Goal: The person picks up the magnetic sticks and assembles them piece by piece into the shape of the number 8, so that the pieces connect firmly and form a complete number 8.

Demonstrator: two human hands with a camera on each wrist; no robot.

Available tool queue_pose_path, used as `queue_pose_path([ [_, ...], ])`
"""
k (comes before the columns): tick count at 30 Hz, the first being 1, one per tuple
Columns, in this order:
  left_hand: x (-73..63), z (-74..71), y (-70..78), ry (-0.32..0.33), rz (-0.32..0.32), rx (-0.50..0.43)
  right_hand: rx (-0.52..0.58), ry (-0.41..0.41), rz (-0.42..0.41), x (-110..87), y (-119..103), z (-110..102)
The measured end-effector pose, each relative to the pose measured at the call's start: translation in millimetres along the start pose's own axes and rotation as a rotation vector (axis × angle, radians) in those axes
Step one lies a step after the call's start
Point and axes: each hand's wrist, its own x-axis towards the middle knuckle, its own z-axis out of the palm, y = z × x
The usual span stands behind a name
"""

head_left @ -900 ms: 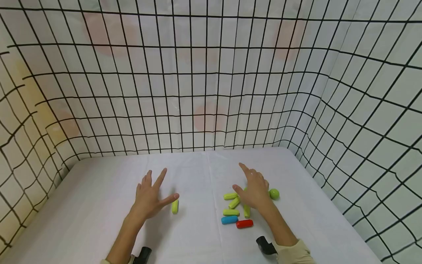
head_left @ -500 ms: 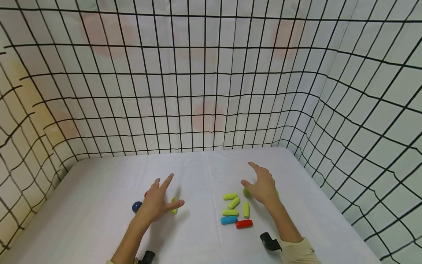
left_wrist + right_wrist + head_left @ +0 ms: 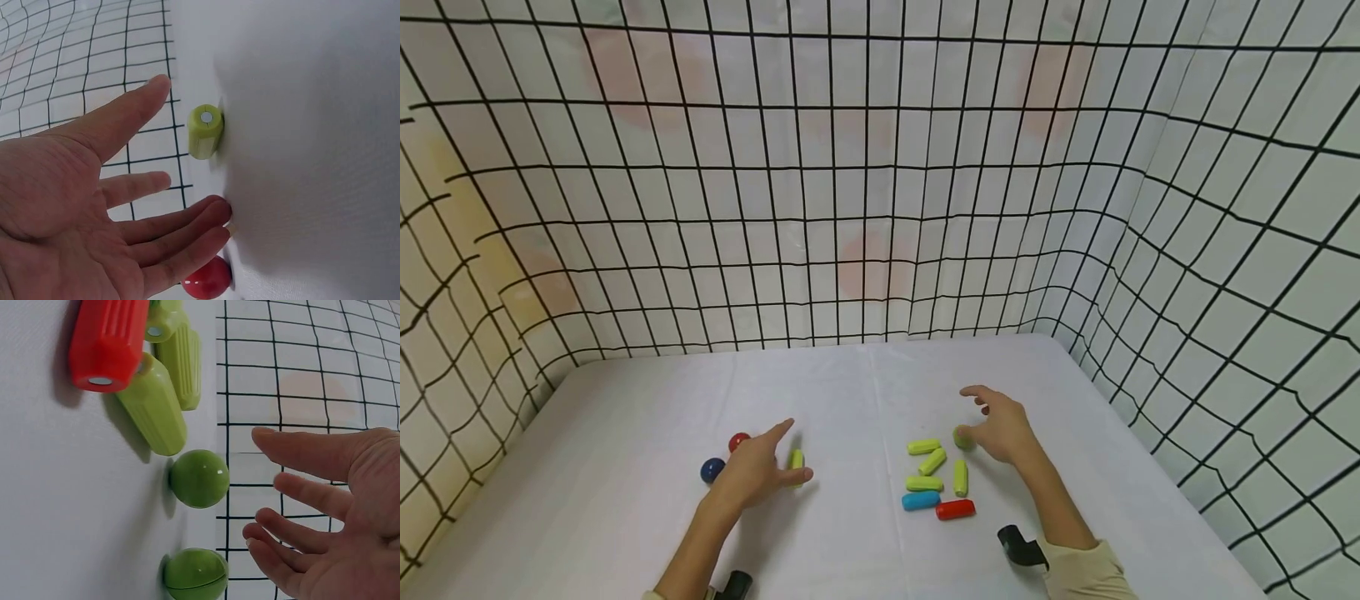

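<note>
My left hand [image 3: 752,468] hovers with fingers spread beside a yellow-green ribbed rod [image 3: 797,460], whose end shows a small metal dot in the left wrist view. A red ball [image 3: 208,278] lies behind its fingertips there, and a dark blue ball [image 3: 712,471] sits left of the hand. My right hand [image 3: 1002,429], fingers bent loosely, is held over a green ball [image 3: 200,479]. A second green ball [image 3: 196,575] shows below in the right wrist view; the head view hides it behind the hand. Both hands hold nothing.
Several yellow-green rods [image 3: 932,461] lie left of the right hand, with a blue rod [image 3: 921,500] and a red rod [image 3: 956,509] nearer me. A black grid net [image 3: 850,217] walls the white table [image 3: 850,550] at back and sides.
The left hand has shifted right and its fingers have dropped, baring the blue and red balls. The right hand has moved right and its fingers have bent lower. The rods have not moved.
</note>
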Motion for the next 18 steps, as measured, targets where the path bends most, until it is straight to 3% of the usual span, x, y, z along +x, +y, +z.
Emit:
queue_pose_path([
  [5,2.2,2.4,-1.3,-0.027,-0.018,-0.004,-0.026,-0.053,-0.006,-0.3,-0.1,6.2],
  [18,2.7,7.5,0.3,-0.024,-0.02,-0.019,-0.09,-0.084,-0.012,-1.6,-3.5,14.3],
])
